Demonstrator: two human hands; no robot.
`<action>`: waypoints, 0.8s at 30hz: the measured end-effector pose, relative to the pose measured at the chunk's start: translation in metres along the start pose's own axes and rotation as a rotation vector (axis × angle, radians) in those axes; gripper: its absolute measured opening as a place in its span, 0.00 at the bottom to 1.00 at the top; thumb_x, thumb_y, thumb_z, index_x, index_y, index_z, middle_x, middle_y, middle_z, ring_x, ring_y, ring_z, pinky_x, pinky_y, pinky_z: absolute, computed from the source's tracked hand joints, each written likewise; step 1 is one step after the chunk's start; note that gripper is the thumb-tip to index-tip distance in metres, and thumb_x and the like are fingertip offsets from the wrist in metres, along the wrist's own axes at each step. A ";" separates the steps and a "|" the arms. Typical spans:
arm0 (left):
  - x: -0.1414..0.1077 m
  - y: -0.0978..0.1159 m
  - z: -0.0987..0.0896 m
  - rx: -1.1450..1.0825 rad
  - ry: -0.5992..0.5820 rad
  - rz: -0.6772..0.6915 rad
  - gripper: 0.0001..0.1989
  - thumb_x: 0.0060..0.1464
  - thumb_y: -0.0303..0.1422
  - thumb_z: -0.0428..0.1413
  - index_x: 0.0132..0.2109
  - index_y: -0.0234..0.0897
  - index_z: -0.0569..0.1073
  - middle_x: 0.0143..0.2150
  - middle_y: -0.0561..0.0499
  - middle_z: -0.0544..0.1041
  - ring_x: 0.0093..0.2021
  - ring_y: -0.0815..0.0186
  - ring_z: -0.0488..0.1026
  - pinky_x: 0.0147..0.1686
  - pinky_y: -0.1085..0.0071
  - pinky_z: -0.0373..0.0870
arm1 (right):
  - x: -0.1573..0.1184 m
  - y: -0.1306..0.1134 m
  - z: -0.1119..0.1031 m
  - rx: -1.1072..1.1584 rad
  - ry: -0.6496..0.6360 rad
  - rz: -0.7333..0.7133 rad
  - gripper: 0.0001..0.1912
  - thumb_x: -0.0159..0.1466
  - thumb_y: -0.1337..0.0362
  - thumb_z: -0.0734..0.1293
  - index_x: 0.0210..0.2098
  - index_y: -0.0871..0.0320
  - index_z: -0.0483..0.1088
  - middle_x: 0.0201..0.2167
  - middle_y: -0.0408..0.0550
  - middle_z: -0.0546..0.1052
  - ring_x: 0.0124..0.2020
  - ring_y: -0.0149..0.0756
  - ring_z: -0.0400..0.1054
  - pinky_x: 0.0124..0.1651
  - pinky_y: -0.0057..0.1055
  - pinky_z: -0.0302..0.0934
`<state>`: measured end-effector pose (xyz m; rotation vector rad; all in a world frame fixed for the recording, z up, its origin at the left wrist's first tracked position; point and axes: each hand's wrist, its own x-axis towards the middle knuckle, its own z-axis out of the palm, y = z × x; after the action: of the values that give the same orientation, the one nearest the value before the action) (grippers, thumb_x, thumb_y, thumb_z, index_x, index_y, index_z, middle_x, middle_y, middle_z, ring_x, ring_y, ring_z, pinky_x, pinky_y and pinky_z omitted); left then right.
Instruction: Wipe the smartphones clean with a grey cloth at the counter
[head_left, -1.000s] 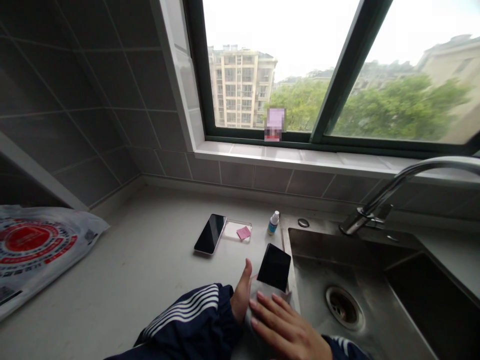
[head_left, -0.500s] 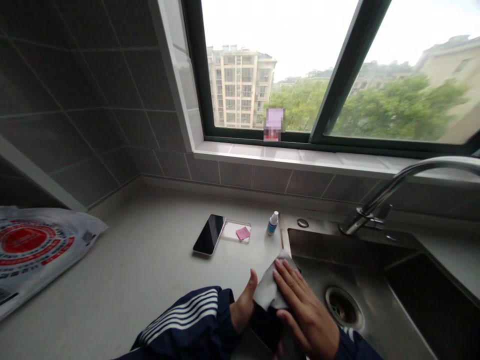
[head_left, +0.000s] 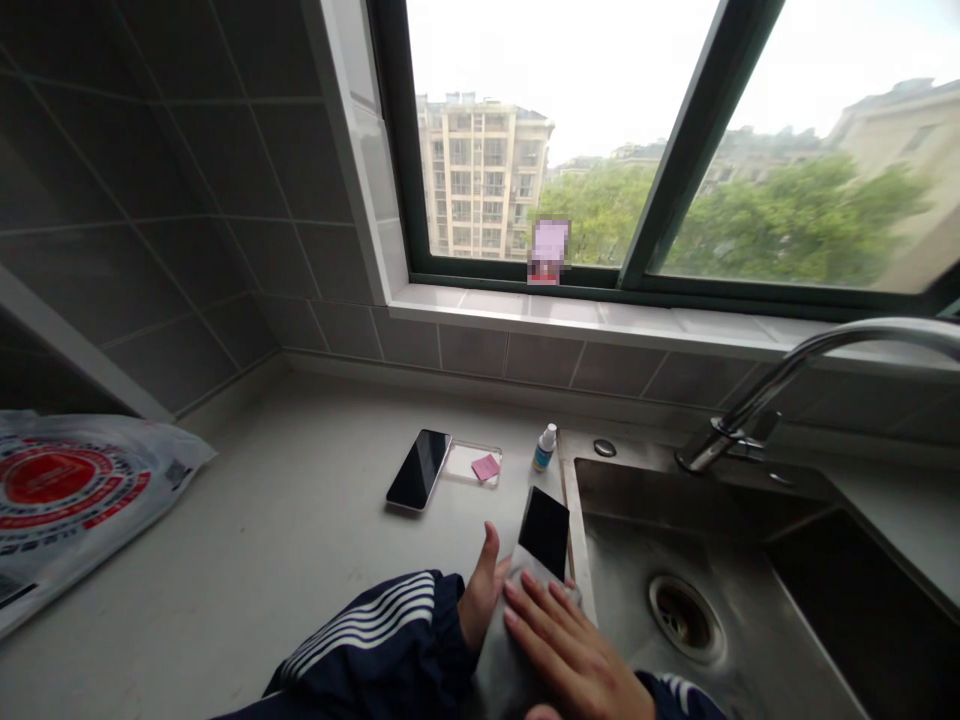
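My left hand (head_left: 484, 595) holds a black-screened phone (head_left: 547, 530) from below and the side, its thumb raised clear of the screen. Most of that hand's fingers are hidden under the phone. Over the lower part of the screen lies a thin grey cloth (head_left: 501, 625). My right hand (head_left: 574, 645) presses the cloth against the phone, fingers stretched out close together. The phone's upper end shows bare beyond the cloth. Ahead on the counter stands a small white-capped bottle (head_left: 544, 448) with a blue label.
A second phone (head_left: 419, 470) lies on the counter (head_left: 300, 500), beside a clear phone case (head_left: 459, 460) with a pink paper piece (head_left: 486, 467) on it. A plastic bag (head_left: 97, 500) rests at left. The steel sink (head_left: 622, 560) and faucet (head_left: 739, 410) are at right.
My right hand and the cloth have slid down the phone toward me, uncovering its upper end. My left hand has shifted slightly left.
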<state>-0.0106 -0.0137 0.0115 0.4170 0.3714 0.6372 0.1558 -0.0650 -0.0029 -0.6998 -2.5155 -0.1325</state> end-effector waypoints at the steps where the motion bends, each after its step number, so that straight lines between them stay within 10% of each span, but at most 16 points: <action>1: 0.000 0.001 0.001 -0.004 0.015 -0.011 0.54 0.41 0.70 0.45 0.54 0.23 0.71 0.44 0.33 0.78 0.50 0.47 0.74 0.50 0.56 0.69 | 0.000 0.000 0.000 0.005 0.003 -0.022 0.36 0.70 0.44 0.53 0.66 0.66 0.58 0.65 0.56 0.61 0.69 0.48 0.48 0.69 0.42 0.45; 7: 0.003 0.000 -0.004 -0.018 0.012 -0.050 0.59 0.41 0.72 0.35 0.52 0.17 0.72 0.39 0.30 0.77 0.43 0.49 0.76 0.40 0.60 0.72 | 0.003 0.003 -0.007 0.036 -0.028 -0.066 0.33 0.70 0.46 0.55 0.64 0.65 0.61 0.64 0.54 0.63 0.68 0.47 0.50 0.68 0.41 0.47; 15: 0.001 -0.006 -0.007 0.059 -0.135 -0.037 0.49 0.45 0.68 0.45 0.55 0.28 0.72 0.49 0.36 0.76 0.57 0.49 0.69 0.59 0.54 0.61 | 0.001 0.004 -0.014 0.033 -0.047 0.097 0.31 0.72 0.51 0.53 0.67 0.64 0.55 0.67 0.55 0.58 0.68 0.49 0.49 0.67 0.44 0.50; 24: -0.014 0.000 0.006 0.700 -0.079 0.181 0.31 0.62 0.49 0.45 0.63 0.32 0.65 0.64 0.39 0.66 0.69 0.52 0.52 0.69 0.52 0.35 | -0.007 0.018 -0.015 -0.086 -0.002 0.382 0.33 0.70 0.59 0.57 0.70 0.65 0.46 0.70 0.58 0.49 0.70 0.54 0.43 0.68 0.50 0.48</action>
<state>-0.0179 -0.0244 0.0196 1.1505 0.4813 0.6529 0.1769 -0.0565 0.0052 -1.1989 -2.3386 -0.1033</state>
